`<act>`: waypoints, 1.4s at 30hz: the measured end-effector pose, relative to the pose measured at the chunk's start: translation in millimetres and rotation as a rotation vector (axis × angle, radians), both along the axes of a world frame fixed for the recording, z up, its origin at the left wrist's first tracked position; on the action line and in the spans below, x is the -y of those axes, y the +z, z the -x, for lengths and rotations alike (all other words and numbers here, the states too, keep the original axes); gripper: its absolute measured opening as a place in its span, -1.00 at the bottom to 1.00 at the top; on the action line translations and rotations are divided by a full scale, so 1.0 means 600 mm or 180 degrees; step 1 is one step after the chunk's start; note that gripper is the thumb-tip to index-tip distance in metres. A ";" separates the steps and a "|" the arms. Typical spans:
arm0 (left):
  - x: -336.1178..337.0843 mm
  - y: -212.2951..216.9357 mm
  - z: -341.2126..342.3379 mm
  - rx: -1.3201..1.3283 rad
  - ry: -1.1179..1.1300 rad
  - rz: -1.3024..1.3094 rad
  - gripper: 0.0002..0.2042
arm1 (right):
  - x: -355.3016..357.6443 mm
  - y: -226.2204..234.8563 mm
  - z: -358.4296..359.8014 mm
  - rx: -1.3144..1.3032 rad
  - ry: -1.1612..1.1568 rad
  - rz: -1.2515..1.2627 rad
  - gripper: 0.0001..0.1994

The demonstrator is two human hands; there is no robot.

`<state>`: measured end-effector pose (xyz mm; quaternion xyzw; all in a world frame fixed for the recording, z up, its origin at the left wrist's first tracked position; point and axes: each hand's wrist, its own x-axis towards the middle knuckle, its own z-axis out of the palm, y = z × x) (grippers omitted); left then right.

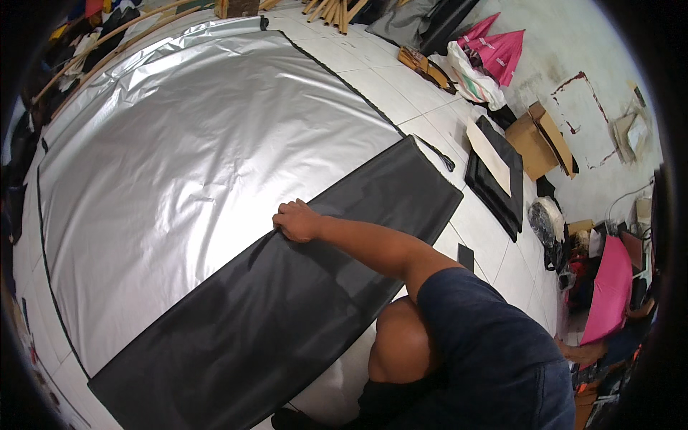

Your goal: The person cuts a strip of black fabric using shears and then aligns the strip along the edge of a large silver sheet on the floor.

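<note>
A large sheet [172,158], silver on its upper face with a dark edge, is spread over the floor. Across its near side lies a long folded-over band of black fabric [208,337], running from lower left to upper right. My right hand [297,221] is closed on the fold line at the band's far edge, about midway along it. Small creases run from the fingers into the black fabric. My bent knee [405,337] is close to the band's near edge. My left hand is not in view.
White floor tiles [390,86] show beyond the sheet. Wooden sticks [333,13] lie at the back. Along the right wall are pink umbrella fabric [498,50], a cardboard box [539,143] and a flat black bundle [494,179]. Another person's arm [584,351] is at the far right beside a pink umbrella [609,287].
</note>
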<state>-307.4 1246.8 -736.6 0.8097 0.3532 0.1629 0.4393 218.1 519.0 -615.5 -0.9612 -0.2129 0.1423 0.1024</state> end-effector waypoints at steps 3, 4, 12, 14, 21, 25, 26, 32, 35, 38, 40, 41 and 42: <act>-0.021 0.025 -0.016 -0.0935 -0.0325 -0.1647 -0.39 | 0.004 0.001 0.002 -0.0177 -0.0095 0.0163 -0.73; -0.027 0.037 -0.030 -0.1024 -0.0268 -0.2037 -0.39 | 0.003 0.000 0.005 -0.0205 -0.0106 0.0224 -0.71; 0.241 0.286 -0.464 -0.1085 -0.2644 -0.2481 -0.29 | 0.023 -0.015 0.051 0.0312 -0.0232 -0.0042 -0.51; 0.398 0.369 -0.573 -0.1046 -0.3428 -0.2399 -0.46 | 0.042 -0.003 0.061 0.0933 -0.0221 -0.0573 -0.49; 0.685 0.311 -0.773 -0.0744 -0.4317 -0.1828 -0.46 | 0.272 0.140 0.243 0.1467 -0.2110 -0.1495 -0.58; 0.834 0.252 -0.768 -0.0660 -0.4104 -0.1845 -0.42 | 0.541 0.056 0.522 0.1337 -0.4681 -0.0048 -0.42; 0.855 0.239 -0.767 -0.0751 -0.4127 -0.1819 -0.40 | 0.609 0.043 0.605 0.0870 -0.4821 0.0316 -0.29; 0.866 0.221 -0.750 -0.0771 -0.4025 -0.1780 -0.33 | 0.672 0.003 0.742 -0.0132 -0.6060 0.0334 -0.05; 0.868 0.217 -0.743 -0.0792 -0.3963 -0.1704 -0.31 | 0.693 -0.041 0.741 0.0109 -0.6327 -0.0435 -0.24; 0.874 0.224 -0.747 -0.0867 -0.3842 -0.1654 -0.29 | 0.703 -0.034 0.720 -0.0417 -0.6487 -0.1251 -0.27; 0.862 0.219 -0.753 -0.0801 -0.3898 -0.1604 -0.27 | 0.719 -0.036 0.721 -0.0044 -0.6421 -0.1120 -0.41; 0.858 0.220 -0.753 -0.0691 -0.3891 -0.1523 -0.25 | 0.722 -0.029 0.713 0.0188 -0.6303 -0.0994 -0.46; 0.865 0.219 -0.756 -0.0735 -0.3897 -0.1514 -0.25 | 0.731 -0.011 0.712 0.0674 -0.6190 -0.1271 -0.57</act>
